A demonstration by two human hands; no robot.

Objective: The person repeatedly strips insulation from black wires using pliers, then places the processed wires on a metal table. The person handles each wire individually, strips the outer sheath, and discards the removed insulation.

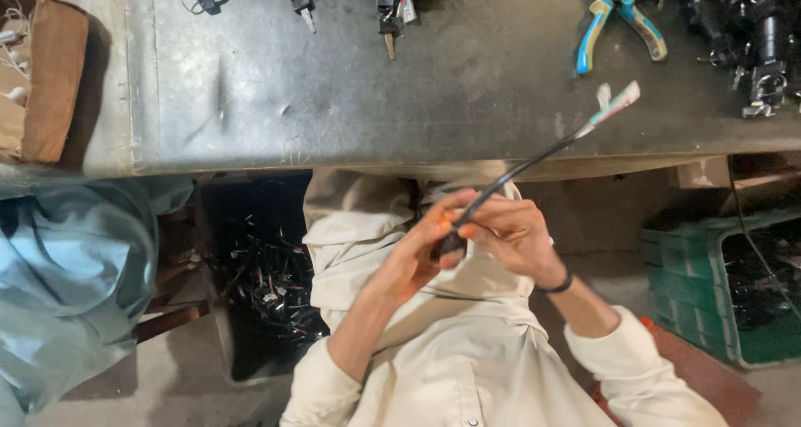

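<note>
A thin black cable runs from my hands up and to the right over the grey metal bench. It ends in a pale tip of white, green and red wires. My left hand grips a small black part at the cable's lower end. My right hand closes on the cable just above it, fingertips touching those of the left hand. Both hands are held in front of my cream shirt, below the bench edge. A dark band sits on my right wrist.
Pliers with blue and yellow handles lie at the bench's back right, beside a pile of black lock parts. Keys lie along the back. A cardboard box stands left, another person's light blue sleeve below it. A bin of wires and a green crate sit on the floor.
</note>
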